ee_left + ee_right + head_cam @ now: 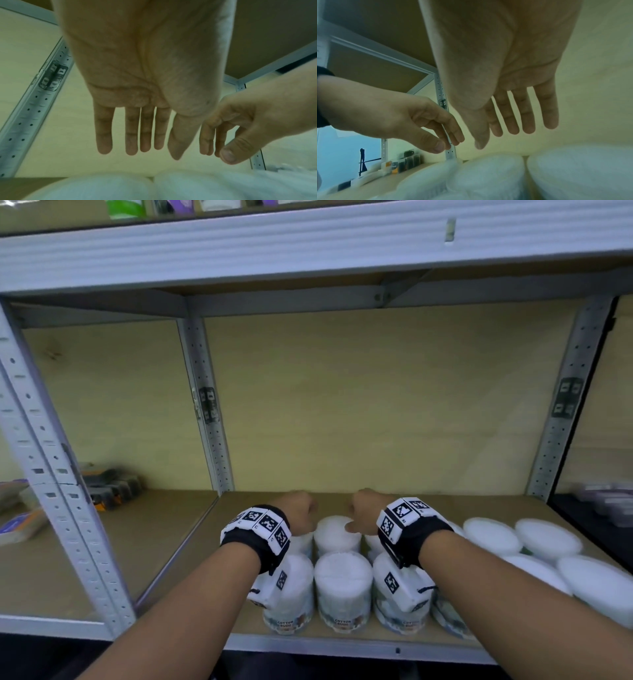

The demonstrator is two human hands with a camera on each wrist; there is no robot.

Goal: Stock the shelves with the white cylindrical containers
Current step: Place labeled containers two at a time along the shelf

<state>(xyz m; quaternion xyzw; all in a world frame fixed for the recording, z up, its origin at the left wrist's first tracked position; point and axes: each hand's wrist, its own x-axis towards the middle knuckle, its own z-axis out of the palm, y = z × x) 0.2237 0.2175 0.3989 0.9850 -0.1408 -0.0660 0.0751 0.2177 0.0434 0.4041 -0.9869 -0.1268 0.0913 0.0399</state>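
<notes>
The left hand (297,513) is loose, with its fingers out straight, and it holds nothing. The right hand (367,513) is the same: fingers straight and a bit spread, nothing in it. Both hands hang just above the back row of white containers (337,534), near the middle of the shelf (342,637). From the head view I cannot tell if the fingertips touch a lid or float just over it.

I think a few tubs are already set down, and the hands are either letting go or about to tidy the row. Next, the hands likely need to come back out for more tubs. They must lift up a little first, so the wrists do not knock the front row over.

The front row of tubs (343,590) stands upright right at the front edge of the shelf, under the wrists. Their labels look like they say cotton buds. More white tubs (548,537) lie tipped and piled toward the right side of the shelf. They may need standing up. The back of the shelf is bare wood, so there is room behind.

A grey metal post (210,412) stands at the left back corner. Past it, on the next shelf to the left, sit some small dark boxes (113,484). They are well apart from the hands.
</notes>
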